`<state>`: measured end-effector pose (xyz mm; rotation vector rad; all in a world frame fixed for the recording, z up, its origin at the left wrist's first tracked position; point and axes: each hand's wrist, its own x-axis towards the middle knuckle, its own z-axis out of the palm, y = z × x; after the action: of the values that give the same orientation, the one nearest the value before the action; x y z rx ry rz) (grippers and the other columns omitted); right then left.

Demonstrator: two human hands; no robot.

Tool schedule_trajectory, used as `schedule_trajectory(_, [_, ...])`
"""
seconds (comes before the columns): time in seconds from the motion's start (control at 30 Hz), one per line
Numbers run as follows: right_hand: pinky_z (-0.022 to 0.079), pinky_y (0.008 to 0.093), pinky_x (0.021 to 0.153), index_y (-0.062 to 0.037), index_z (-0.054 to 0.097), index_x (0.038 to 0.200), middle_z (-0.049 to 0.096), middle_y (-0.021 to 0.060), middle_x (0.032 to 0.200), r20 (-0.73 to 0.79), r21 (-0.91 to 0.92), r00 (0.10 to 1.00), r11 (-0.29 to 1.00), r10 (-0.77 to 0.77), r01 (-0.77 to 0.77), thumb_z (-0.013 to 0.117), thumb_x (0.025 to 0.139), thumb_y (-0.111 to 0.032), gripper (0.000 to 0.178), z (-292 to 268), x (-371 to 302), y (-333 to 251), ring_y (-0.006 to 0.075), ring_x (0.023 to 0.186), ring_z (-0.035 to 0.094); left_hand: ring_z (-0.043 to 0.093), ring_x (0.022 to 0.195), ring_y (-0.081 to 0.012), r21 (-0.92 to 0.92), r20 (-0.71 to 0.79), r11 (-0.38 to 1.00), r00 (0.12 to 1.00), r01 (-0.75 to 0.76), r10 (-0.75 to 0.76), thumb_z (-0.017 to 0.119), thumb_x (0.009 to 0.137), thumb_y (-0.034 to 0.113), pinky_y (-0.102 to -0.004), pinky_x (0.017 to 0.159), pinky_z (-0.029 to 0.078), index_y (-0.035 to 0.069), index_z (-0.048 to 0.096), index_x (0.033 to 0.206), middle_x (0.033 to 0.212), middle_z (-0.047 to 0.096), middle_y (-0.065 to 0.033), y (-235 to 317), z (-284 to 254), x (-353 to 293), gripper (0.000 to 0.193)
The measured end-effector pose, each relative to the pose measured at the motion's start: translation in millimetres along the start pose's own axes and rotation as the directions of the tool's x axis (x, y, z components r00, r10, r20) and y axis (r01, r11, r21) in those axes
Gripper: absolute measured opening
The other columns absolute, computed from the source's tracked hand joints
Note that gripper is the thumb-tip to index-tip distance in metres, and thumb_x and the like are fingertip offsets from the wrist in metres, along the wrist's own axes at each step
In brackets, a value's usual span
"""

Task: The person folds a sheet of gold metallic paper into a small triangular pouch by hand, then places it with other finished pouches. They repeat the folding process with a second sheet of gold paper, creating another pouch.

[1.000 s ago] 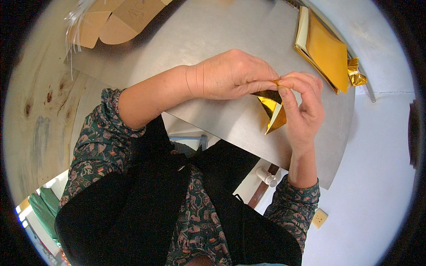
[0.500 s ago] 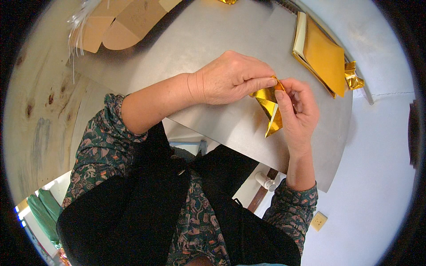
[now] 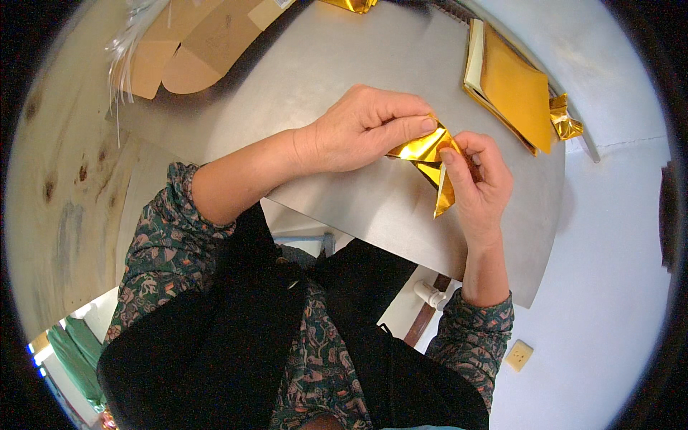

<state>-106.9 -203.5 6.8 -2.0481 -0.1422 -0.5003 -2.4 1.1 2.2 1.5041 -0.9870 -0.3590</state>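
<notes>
Between my two hands, above the grey tabletop, is a piece of shiny gold foil paper, folded, with a pointed tip hanging down and a strip of its pale reverse side showing. My left hand pinches its upper edge between thumb and forefinger. My right hand grips the other side, thumb in front and fingers curled behind. Parts of the folds are hidden by my fingers.
A stack of gold foil sheets lies at the far right, beside a folded gold foil piece. More gold foil shows at the top edge. An open cardboard box and white plastic strands are at the far left.
My hands have drawn slightly apart. More of the gold foil paper now shows between them, and my left hand has shifted a little to the left.
</notes>
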Motion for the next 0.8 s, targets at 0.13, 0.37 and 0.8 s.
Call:
schedule_trajectory(0.13, [0.048, 0.0232, 0.066, -0.0019, 0.069, 0.098, 0.066, 0.0033, 0.087, -0.004, 0.066, 1.000, 0.998, -0.005, 0.005, 0.077, 0.092, -0.014, 0.015, 2.3, 1.5, -0.6, 0.0093, 0.074, 0.058, 0.064, 0.078, -0.0106, 0.194, -0.040, 0.976, 0.993, -0.104, 0.114, 0.058, 0.106, 0.023, -0.0264, 0.068, 0.052, 0.001, 0.071, 0.105, 0.086, 0.070, -0.0053, -1.1, -1.5, 0.4, 0.025])
schedule_trajectory(0.37, [0.050, 0.0260, 0.074, -0.0006, 0.069, 0.098, 0.067, 0.0046, 0.089, 0.024, -0.003, 0.999, 1.000, -0.029, 0.029, 0.076, 0.091, -0.011, 0.014, 3.5, 4.9, -7.5, 0.0108, 0.081, 0.060, 0.069, 0.078, -0.0168, 0.354, -0.047, 0.913, 0.971, -0.203, 0.235, 0.063, 0.101, 0.014, -0.0299, 0.068, 0.054, 0.002, 0.072, 0.103, 0.087, 0.072, -0.0099, -3.9, 1.4, -0.9, 0.016])
schedule_trajectory(0.8, [0.049, 0.0262, 0.072, -0.0026, 0.069, 0.092, 0.065, 0.0027, 0.085, 0.110, 0.058, 0.993, 0.997, -0.052, 0.046, 0.077, 0.089, -0.010, 0.011, -1.0, 8.6, -2.6, 0.0108, 0.078, 0.059, 0.067, 0.078, -0.0145, 0.114, -0.024, 0.989, 0.995, -0.097, 0.101, 0.060, 0.104, 0.018, -0.0293, 0.068, 0.053, 0.001, 0.071, 0.104, 0.088, 0.071, -0.0083, -3.2, 7.5, -3.1, 0.020])
